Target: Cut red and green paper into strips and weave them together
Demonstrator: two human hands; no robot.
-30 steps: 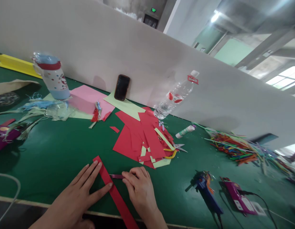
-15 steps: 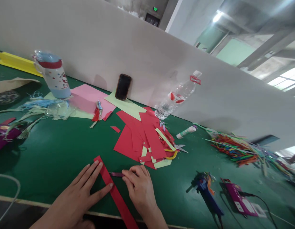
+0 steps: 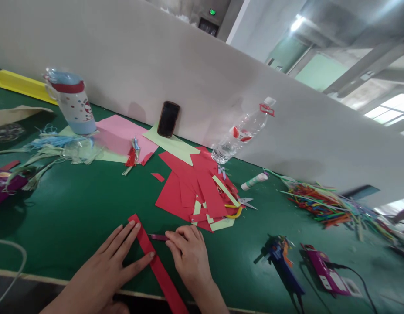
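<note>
My left hand [image 3: 106, 257] lies with fingers spread, its fingertips and thumb pressing a red paper strip [image 3: 162, 273] flat on the green table. The strip slants from the hand down to the table's near edge. Pinched in my right hand [image 3: 190, 253] is a slim purple-handled tool [image 3: 158, 237]. Its thin metal tip points left and reaches close to the strip's right edge; whether it touches is too small to tell. Just beyond both hands lies a pile of red paper pieces [image 3: 175, 192], with yellow-handled scissors [image 3: 248, 203] among its scraps.
A plastic bottle [image 3: 242, 133], a phone [image 3: 169, 118] and a patterned flask [image 3: 74, 104] stand along the partition. To the right are a glue stick [image 3: 254, 181], a blue glue gun [image 3: 283, 264], a purple power strip [image 3: 327, 270] and bundled coloured pipe cleaners [image 3: 319, 205]. Tassels [image 3: 132, 155] lie left.
My right hand and the purple-handled tool have shifted slightly left, toward the red strip. My left hand and the strip stay where they were.
</note>
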